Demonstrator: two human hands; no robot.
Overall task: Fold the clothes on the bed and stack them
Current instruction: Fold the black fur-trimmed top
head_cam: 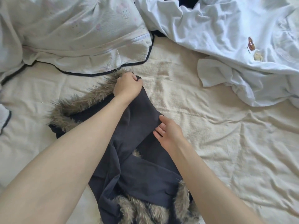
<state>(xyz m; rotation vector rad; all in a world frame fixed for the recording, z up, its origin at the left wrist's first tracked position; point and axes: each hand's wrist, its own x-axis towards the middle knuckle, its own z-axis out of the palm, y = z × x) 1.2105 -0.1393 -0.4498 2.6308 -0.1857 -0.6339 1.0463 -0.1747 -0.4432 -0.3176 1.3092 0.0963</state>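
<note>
A dark grey garment [139, 168] with brown-grey fur trim [77, 104] lies crumpled on the cream bed sheet [210, 135] in the middle of the view. My left hand [127, 85] grips the garment's far corner, fingers curled round the cloth beside the fur. My right hand [168, 132] holds the garment's right edge lower down, thumb on top and fingers under the fold. More fur trim [145, 207] shows at the near end.
A white T-shirt [234, 38] with a small brown print lies rumpled at the far right. A pale pillow [84, 34] with a cartoon print and dark piping sits at the far left. Bare sheet stretches to the right of the garment.
</note>
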